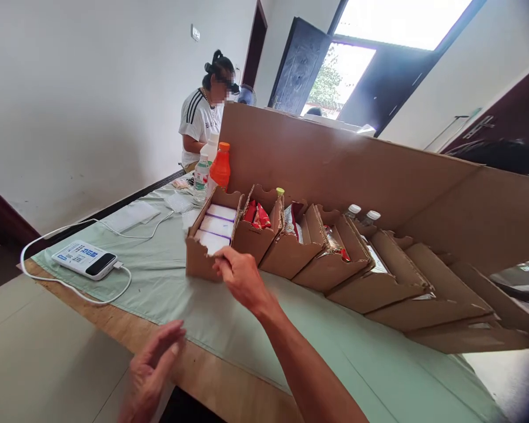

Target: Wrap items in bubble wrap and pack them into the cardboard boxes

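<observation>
My right hand [241,279] is closed at the front corner of the leftmost cardboard box [198,262], its curled fingers at the rim. Part of that front wall is hidden behind the hand. Inside the box, several white packs with purple edges [217,225] lie in a row. My left hand [156,364], slightly blurred, hovers by the table's front edge with thumb and fingers apart and nothing between them. To the right of the first box, a second cardboard box [258,239] contains red packets [257,215].
More cardboard boxes [348,276] run rightward before a tall cardboard panel [317,153]. A power bank [84,259] with a white cable [74,294] lies left. An orange bottle [221,167] and a clear bottle [201,179] stand behind. Another person [198,126] is at the far end.
</observation>
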`<state>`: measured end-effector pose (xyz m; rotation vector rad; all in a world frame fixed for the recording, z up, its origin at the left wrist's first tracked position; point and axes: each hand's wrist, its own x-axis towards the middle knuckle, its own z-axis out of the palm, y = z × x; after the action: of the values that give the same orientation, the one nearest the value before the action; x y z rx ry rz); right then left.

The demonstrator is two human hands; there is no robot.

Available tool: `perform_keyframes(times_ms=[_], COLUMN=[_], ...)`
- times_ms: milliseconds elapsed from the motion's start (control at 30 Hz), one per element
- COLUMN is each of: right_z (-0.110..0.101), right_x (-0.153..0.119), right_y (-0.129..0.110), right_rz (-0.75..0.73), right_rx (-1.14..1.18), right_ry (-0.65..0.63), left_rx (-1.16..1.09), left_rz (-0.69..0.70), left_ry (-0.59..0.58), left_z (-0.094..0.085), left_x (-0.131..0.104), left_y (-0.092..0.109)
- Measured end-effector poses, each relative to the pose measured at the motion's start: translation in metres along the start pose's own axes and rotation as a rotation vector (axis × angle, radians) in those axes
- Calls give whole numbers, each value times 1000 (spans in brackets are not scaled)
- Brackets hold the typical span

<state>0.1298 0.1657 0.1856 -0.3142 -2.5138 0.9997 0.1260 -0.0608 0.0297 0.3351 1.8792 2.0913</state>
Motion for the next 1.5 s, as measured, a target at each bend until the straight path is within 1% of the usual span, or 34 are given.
perform_keyframes(times_ms=[67, 100, 167, 200, 233, 300, 367, 433, 467, 500, 533, 600, 633, 700, 733, 767, 833, 900, 967, 1067, 1133, 1233, 1367, 1500], right_z=[-12, -22, -45, -59, -74, -104, -129, -144, -146, -142, -134, -108, -93, -66, -57, -53, -56, -70, -85, -104, -110, -110, -102, -102], right_x=[-35, -52, -81, -94, -105, -128, -153, -182, -197, -211, -223, -239, -243, -241, -236, -231, -218, -207, -201, -204, -211, -224, -239, -257], right_y=[-7, -8, -3, 2, 10, 27, 43, 55, 60, 63, 66, 67, 67, 65, 65, 66, 71, 82, 97, 121, 135, 147, 154, 160], right_rz=[-23, -10, 74, 128, 178, 257, 301, 317, 317, 315, 317, 344, 364, 402, 412, 417, 417, 428, 449, 499, 537, 559, 589, 640], right_rx=[105, 162, 283, 341, 385, 412, 384, 371, 372, 370, 362, 339, 324, 284, 263, 242, 214, 196, 185, 180, 173, 164, 137, 99], right_ry=[-70, -101, -124, -109, -71, 47, 175, 242, 243, 226, 195, 137, 133, 180, 219, 258, 307, 345, 405, 499, 567, 649, 705, 787], left_rx=[49, 77, 116, 124, 129, 131, 142, 182, 204, 226, 247, 272, 275, 270, 254, 235, 207, 167, 123, 80, 60, 38, 61, 99], left_rz=[-17, -16, 25, 61, 98, 133, 103, 61, 47, 40, 33, 22, 18, 20, 23, 26, 35, 65, 106, 133, 129, 137, 154, 151], left_ry=[44, 58, 81, 83, 67, 5, -56, -103, -125, -142, -149, -136, -122, -104, -111, -128, -200, -288, -358, -454, -538, -623, -631, -705], left_z=[-22, -30, -38, -38, -34, -21, -3, 14, 20, 25, 29, 34, 36, 41, 45, 51, 68, 93, 121, 160, 179, 194, 200, 207], left_x=[11, 15, 21, 22, 21, 15, 4, -9, -16, -21, -26, -32, -33, -29, -24, -18, 0, 19, 34, 46, 48, 46, 40, 29], left_y=[7, 11, 18, 22, 25, 29, 32, 33, 34, 34, 33, 31, 30, 28, 28, 29, 31, 35, 37, 34, 27, 18, 12, 9])
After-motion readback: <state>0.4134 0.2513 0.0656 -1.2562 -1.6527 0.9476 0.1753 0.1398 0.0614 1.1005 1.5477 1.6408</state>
